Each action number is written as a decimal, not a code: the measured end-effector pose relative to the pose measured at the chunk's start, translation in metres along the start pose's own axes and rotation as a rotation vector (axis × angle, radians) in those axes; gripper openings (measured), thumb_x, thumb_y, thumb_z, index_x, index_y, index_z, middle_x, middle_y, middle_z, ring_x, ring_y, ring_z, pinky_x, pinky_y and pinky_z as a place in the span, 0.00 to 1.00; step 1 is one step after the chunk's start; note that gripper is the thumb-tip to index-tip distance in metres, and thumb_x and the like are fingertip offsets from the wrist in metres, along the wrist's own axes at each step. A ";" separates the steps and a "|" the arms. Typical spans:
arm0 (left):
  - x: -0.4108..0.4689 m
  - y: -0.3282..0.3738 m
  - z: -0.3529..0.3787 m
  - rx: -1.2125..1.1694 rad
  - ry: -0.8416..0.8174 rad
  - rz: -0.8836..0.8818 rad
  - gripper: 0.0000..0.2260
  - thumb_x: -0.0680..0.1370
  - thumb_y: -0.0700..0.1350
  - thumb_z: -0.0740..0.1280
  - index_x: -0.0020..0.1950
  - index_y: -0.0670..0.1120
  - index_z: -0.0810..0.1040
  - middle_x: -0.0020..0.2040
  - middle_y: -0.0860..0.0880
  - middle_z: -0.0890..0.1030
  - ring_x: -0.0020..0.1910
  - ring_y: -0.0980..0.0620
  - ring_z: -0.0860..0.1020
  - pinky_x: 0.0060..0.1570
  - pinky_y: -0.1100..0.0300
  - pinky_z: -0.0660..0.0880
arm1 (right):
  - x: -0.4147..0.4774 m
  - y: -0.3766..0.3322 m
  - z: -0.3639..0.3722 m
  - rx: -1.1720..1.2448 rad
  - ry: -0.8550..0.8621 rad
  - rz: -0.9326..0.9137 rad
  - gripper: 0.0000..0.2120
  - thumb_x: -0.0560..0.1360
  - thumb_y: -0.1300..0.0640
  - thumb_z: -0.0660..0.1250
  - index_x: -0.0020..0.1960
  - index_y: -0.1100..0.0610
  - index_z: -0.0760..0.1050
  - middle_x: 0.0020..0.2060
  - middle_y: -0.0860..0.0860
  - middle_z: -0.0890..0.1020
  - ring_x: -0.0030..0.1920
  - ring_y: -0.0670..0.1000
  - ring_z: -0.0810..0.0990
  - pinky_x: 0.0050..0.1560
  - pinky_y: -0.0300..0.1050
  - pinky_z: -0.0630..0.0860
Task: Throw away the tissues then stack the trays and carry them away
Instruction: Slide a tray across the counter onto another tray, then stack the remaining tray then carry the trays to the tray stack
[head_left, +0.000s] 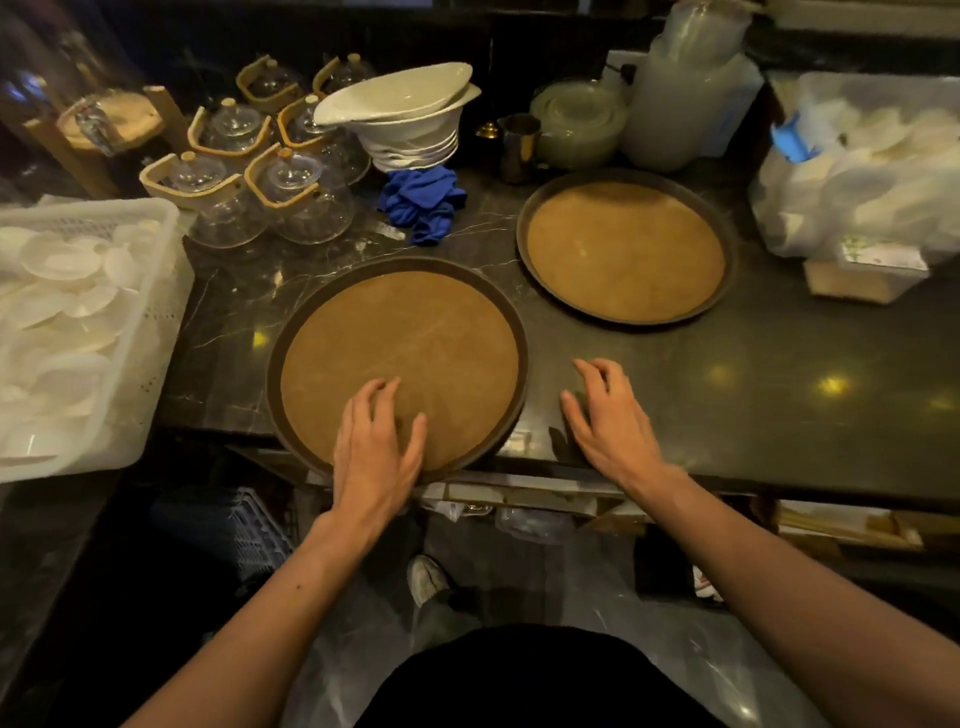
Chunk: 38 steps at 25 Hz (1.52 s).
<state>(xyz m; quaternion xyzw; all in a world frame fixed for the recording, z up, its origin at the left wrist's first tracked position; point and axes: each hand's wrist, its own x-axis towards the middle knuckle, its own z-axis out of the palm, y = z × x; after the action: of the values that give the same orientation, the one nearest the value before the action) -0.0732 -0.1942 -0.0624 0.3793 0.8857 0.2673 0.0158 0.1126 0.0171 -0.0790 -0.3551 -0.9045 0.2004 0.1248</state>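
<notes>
Two round brown trays with dark rims lie on the dark marble counter. The near tray (395, 322) sits at the front edge and overhangs it slightly. The far tray (626, 249) lies further back to the right. Neither tray carries anything, and no tissue shows on them. My left hand (376, 441) rests over the near tray's front part, fingers spread. My right hand (610, 415) hovers over the bare counter just right of that tray, fingers apart, holding nothing.
A white crate of plates (78, 332) stands at the left. Glass teapots (260, 171), stacked white bowls (410, 114) and a blue cloth (423, 205) sit behind the near tray. A metal jug (519, 148), plastic containers and bagged white items (872, 171) fill the back right.
</notes>
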 end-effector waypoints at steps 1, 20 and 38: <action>-0.001 0.014 0.003 -0.004 -0.012 0.036 0.23 0.79 0.52 0.63 0.71 0.42 0.69 0.67 0.40 0.70 0.66 0.42 0.69 0.64 0.46 0.70 | -0.009 0.007 -0.008 -0.009 0.016 -0.016 0.23 0.81 0.47 0.58 0.71 0.58 0.66 0.64 0.57 0.70 0.61 0.57 0.74 0.53 0.50 0.75; 0.152 0.162 0.066 -0.009 -0.155 0.441 0.24 0.79 0.56 0.60 0.71 0.45 0.68 0.67 0.42 0.71 0.64 0.44 0.71 0.59 0.48 0.74 | 0.059 0.096 -0.119 -0.205 0.156 0.116 0.25 0.80 0.47 0.60 0.72 0.60 0.66 0.67 0.64 0.69 0.64 0.64 0.71 0.61 0.58 0.72; 0.275 0.148 0.117 0.026 -0.225 0.159 0.26 0.79 0.59 0.58 0.73 0.48 0.63 0.70 0.42 0.66 0.64 0.43 0.70 0.55 0.48 0.72 | 0.221 0.176 -0.127 -0.172 0.018 0.320 0.30 0.79 0.42 0.59 0.75 0.57 0.59 0.70 0.61 0.67 0.67 0.62 0.69 0.60 0.56 0.73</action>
<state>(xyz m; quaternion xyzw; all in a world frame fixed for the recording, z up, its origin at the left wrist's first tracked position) -0.1434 0.1310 -0.0429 0.4760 0.8489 0.2121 0.0887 0.1051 0.3223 -0.0267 -0.5056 -0.8491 0.1365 0.0685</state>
